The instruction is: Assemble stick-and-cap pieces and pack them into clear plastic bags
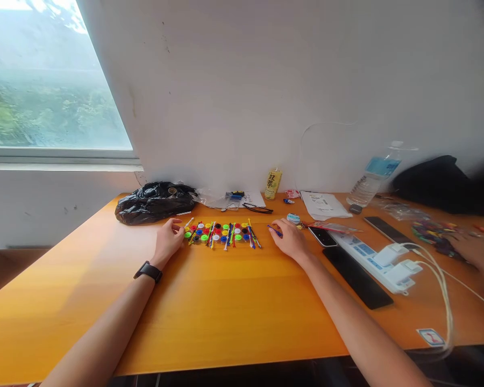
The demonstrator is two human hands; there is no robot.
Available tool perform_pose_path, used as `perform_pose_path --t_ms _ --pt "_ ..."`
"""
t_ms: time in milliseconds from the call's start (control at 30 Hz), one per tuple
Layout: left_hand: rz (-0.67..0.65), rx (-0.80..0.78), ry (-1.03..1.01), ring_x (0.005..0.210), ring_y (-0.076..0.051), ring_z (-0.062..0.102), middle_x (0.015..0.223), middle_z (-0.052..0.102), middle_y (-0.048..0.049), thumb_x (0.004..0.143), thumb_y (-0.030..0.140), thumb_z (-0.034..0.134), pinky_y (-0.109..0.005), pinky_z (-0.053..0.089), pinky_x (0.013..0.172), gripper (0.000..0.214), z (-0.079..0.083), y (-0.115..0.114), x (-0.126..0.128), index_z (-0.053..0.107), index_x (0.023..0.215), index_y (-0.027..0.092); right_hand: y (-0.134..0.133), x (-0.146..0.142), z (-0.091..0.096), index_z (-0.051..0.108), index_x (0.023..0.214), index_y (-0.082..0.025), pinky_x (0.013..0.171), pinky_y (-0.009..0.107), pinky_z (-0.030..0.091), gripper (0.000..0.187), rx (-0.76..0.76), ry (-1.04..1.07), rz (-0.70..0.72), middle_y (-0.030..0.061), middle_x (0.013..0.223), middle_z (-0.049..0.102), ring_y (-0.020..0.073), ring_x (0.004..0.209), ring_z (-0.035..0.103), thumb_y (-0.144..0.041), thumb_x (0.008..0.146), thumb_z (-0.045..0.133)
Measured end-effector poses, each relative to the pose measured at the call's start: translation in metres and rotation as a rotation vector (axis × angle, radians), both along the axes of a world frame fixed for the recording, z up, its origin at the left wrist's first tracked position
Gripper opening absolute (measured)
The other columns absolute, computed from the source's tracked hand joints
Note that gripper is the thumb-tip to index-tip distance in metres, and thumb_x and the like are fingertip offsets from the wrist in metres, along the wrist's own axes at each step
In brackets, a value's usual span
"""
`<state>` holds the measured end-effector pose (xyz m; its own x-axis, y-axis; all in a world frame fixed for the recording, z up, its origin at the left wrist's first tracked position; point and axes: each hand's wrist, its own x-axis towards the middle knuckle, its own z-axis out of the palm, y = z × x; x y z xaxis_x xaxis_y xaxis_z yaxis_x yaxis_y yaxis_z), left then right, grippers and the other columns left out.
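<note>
Wood table (210, 301), orange-brown top. Coloured discs (225, 233) and plastic sticks (212, 235) in a row between left hand (169, 239) and right hand (288, 236). Beyond left hand: black plastic bag (153, 204). Beyond the gap between hands: glasses (268, 210), yellow bottle (272, 184) near the far edge. Past right hand, papers (325, 205). Right of right hand: phone (322, 236), white power strip (363, 255), black slab (357, 277); farther right, a second dark phone (387, 229) and clear water bottle (373, 174).
</note>
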<state>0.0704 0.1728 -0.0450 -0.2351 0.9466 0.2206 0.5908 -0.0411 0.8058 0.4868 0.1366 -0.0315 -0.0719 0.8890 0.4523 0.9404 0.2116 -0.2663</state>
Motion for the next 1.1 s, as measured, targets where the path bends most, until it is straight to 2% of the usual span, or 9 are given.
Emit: perform_pose_path --t_ms 167,300,467,533,600,667,833,933,1100 --pt "0.048 0.028 -0.024 0.058 -0.017 0.066 0.085 0.073 -0.0037 0.083 0.029 0.060 -0.028 0.052 0.058 0.031 0.001 0.000 -0.001 0.067 0.111 0.017 0.000 -0.002 0.001 0.071 0.104 -0.020 0.079 0.032 0.047 0.013 0.010 0.023 0.029 0.0092 0.104 0.073 0.0247 0.099 0.067 -0.028 0.100 0.062" --pt "0.110 0.073 -0.049 0.073 -0.021 0.069 0.088 0.073 -0.0061 0.085 0.031 0.059 -0.031 0.054 0.067 0.028 0.002 0.001 -0.003 0.067 0.108 0.017 -0.002 -0.004 0.001 0.070 0.100 -0.020 0.079 0.033 0.047 0.011 0.038 0.054 0.045 0.0081 0.100 0.073 0.0248 0.096 0.067 -0.027 0.099 0.062" --pt "0.133 0.273 -0.092 0.084 -0.022 0.065 0.094 0.071 -0.0067 0.090 0.035 0.058 -0.033 0.052 0.075 0.026 0.009 -0.001 0.003 0.068 0.109 0.020 -0.004 -0.010 0.004 0.069 0.100 -0.021 0.086 0.036 0.048 0.011 0.126 0.112 0.119 0.0082 0.099 0.071 0.0266 0.098 0.065 -0.028 0.100 0.060" --pt "-0.010 0.328 -0.096 0.084 -0.021 0.063 0.094 0.070 -0.0058 0.093 0.037 0.056 -0.032 0.051 0.075 0.025 0.016 -0.009 0.013 0.067 0.109 0.020 -0.006 -0.015 0.007 0.068 0.100 -0.021 0.088 0.037 0.048 0.012 0.158 0.137 0.166 0.0079 0.098 0.071 0.0262 0.098 0.064 -0.028 0.101 0.058" --pt "-0.289 0.314 -0.071 0.085 -0.020 0.063 0.096 0.070 -0.0052 0.095 0.040 0.057 -0.031 0.050 0.076 0.025 0.025 -0.023 0.026 0.067 0.108 0.021 -0.007 -0.018 0.010 0.067 0.098 -0.021 0.088 0.037 0.048 0.015 0.183 0.144 0.190 0.0078 0.096 0.071 0.0260 0.096 0.063 -0.028 0.103 0.055" --pt "-0.597 0.228 -0.035 0.091 -0.020 0.064 0.101 0.071 -0.0057 0.096 0.039 0.059 -0.031 0.051 0.081 0.021 0.034 -0.042 0.041 0.068 0.103 0.021 -0.007 -0.020 0.010 0.067 0.095 -0.021 0.087 0.038 0.047 0.018 0.195 0.140 0.188 0.0077 0.094 0.071 0.0259 0.094 0.063 -0.027 0.104 0.052" --pt "-1.097 -0.031 0.061 0.084 -0.019 0.064 0.093 0.073 -0.0047 0.092 0.027 0.060 -0.028 0.051 0.074 0.010 0.046 -0.080 0.071 0.068 0.093 0.020 -0.004 -0.015 0.004 0.068 0.095 -0.021 0.088 0.038 0.047 0.013 0.153 0.111 0.150 0.0076 0.095 0.070 0.0261 0.095 0.062 -0.024 0.100 0.057" --pt "-1.165 -0.071 0.121 0.078 -0.019 0.065 0.089 0.074 -0.0048 0.086 0.023 0.063 -0.028 0.050 0.070 0.008 0.045 -0.087 0.077 0.069 0.092 0.021 -0.005 -0.013 0.001 0.070 0.099 -0.020 0.090 0.038 0.046 0.011 0.083 0.032 0.125 0.0084 0.101 0.071 0.0275 0.101 0.061 -0.023 0.099 0.059" --pt "-0.946 0.046 0.216 0.081 -0.021 0.067 0.090 0.074 -0.0062 0.093 0.035 0.062 -0.032 0.051 0.073 0.014 0.041 -0.079 0.071 0.070 0.094 0.024 -0.008 -0.009 0.004 0.071 0.091 -0.020 0.082 0.035 0.045 0.012 -0.100 -0.089 0.097 0.0073 0.096 0.071 0.0252 0.096 0.061 -0.014 0.093 0.061"
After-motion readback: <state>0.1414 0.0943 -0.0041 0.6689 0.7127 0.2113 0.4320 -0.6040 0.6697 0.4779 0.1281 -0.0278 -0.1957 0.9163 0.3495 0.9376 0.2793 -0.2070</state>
